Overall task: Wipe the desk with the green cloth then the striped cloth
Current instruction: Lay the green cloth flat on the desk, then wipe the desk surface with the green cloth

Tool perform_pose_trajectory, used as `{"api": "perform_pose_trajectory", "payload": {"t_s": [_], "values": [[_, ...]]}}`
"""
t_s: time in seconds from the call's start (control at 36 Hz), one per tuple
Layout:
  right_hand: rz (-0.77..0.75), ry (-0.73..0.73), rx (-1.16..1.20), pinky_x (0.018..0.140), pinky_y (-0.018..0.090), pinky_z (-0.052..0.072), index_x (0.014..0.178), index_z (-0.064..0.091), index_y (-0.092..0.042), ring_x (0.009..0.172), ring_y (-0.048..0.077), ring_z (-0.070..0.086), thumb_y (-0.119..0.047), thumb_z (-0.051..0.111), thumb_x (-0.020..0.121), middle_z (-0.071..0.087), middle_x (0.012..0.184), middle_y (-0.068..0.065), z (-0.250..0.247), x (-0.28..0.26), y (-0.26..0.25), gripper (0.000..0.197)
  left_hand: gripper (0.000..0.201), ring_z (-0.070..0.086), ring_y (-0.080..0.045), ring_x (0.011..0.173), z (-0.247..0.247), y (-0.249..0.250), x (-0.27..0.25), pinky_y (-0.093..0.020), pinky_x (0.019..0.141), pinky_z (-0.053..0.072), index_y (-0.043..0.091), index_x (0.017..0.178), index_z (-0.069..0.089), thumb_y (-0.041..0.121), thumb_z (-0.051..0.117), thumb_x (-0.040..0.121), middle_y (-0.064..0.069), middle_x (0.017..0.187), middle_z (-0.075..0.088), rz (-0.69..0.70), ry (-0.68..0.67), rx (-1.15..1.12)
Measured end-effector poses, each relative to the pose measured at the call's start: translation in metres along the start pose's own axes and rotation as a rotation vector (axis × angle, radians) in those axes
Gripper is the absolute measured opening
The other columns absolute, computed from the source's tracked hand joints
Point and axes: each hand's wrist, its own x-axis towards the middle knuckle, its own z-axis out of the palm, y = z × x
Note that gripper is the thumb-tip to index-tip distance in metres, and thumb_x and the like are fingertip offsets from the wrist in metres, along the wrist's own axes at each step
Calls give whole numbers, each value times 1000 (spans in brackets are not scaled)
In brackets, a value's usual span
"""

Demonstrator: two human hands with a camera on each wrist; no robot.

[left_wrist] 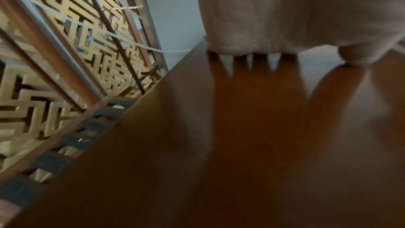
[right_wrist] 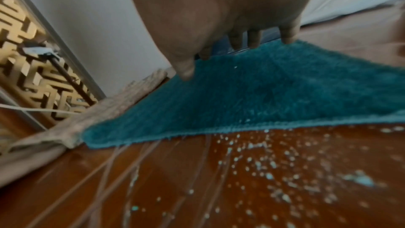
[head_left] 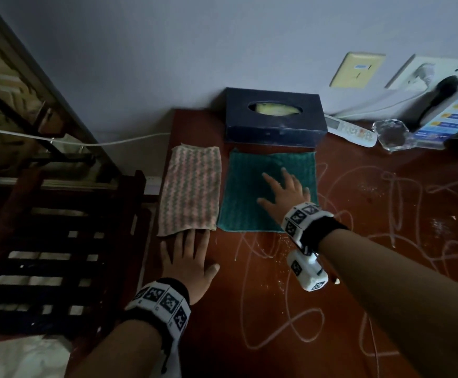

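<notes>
The green cloth (head_left: 249,203) (right_wrist: 263,93) lies flat on the reddish-brown desk (head_left: 345,282) (right_wrist: 197,188), in front of a tissue box. The pink-and-green striped cloth (head_left: 191,189) (right_wrist: 122,98) lies flat just left of it, their edges almost touching. My right hand (head_left: 283,190) (right_wrist: 219,15) is spread over the green cloth's right half with straight fingers; I cannot tell whether it touches. My left hand (head_left: 188,259) (left_wrist: 285,15) rests flat on the desk, its fingertips at the striped cloth's near edge. White scribbled lines (head_left: 290,331) and white specks (right_wrist: 263,171) mark the desk.
A dark blue tissue box (head_left: 274,118) stands against the wall behind the cloths. A white handset (head_left: 350,130), a glass dish (head_left: 391,135) and a leaflet stand (head_left: 451,118) sit at the back right. The desk's left edge borders a dark slatted rack (head_left: 58,255) and a lattice screen (left_wrist: 65,58).
</notes>
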Motion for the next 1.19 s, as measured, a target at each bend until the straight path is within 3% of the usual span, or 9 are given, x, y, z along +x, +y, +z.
{"api": "perform_pose_trajectory", "payload": {"t_s": [0.17, 0.31, 0.39, 0.56, 0.64, 0.69, 0.97, 1.19], "values": [[17, -110, 24, 106, 69, -8, 142, -7, -56, 142, 26, -23, -78, 38, 79, -28, 154, -9, 17, 12, -11, 80, 70, -31, -27, 139, 4, -3, 3, -57, 107, -19, 26, 129, -40, 62, 10, 93, -5, 150, -36, 18, -55, 5], [21, -107, 3, 102, 72, -11, 139, -14, -58, 139, 28, -30, -85, 29, 75, -35, 150, -10, 21, 26, -16, 82, 84, -36, -24, 135, 5, -7, 6, -56, 104, -23, 27, 128, -41, 68, -17, 59, 0, 138, -48, 55, -79, -26], [17, -118, -6, 102, 73, -9, 137, -16, -59, 139, 29, -29, -88, 26, 72, -36, 150, -9, 15, 39, -19, 83, 84, -45, -18, 123, 6, -7, 7, -56, 103, -24, 28, 125, -44, 66, -21, 53, 1, 129, -52, 71, -92, -35], [35, -93, 13, 100, 75, -8, 138, -12, -59, 140, 30, -27, -90, 27, 70, -34, 151, -9, 8, 56, -32, 85, 80, -46, -19, 120, 6, -9, 7, -57, 101, -25, 28, 119, -50, 67, -20, 56, 1, 126, -55, 69, -108, -27], [26, -70, 19, 100, 75, -8, 139, -11, -59, 140, 30, -27, -89, 27, 70, -34, 151, -9, 10, 53, -33, 84, 72, -45, -19, 121, 4, -8, 5, -58, 103, -24, 29, 122, -47, 68, -1, 84, 1, 127, -53, 62, -119, -4], [11, -69, 23, 100, 75, -9, 139, -12, -59, 140, 29, -28, -89, 27, 70, -34, 151, -9, 13, 48, -33, 84, 71, -44, -21, 126, 1, -7, 4, -58, 103, -24, 29, 125, -43, 61, 13, 94, 1, 128, -52, 59, -129, -10], [-18, -64, 10, 100, 74, -12, 137, -16, -59, 138, 28, -33, -86, 28, 73, -37, 149, -9, 39, 5, -33, 82, 71, -39, -27, 134, -3, -4, 1, -58, 104, -23, 30, 124, -43, 59, 14, 95, 1, 128, -52, 46, -133, -19], [-17, -55, -9, 100, 73, -13, 136, -17, -60, 138, 27, -33, -86, 28, 72, -37, 149, -9, 58, -36, -27, 82, 71, -35, -27, 137, -2, -4, 0, -58, 106, -20, 29, 129, -40, 59, 14, 95, -3, 148, -40, 31, -105, -7]]}}
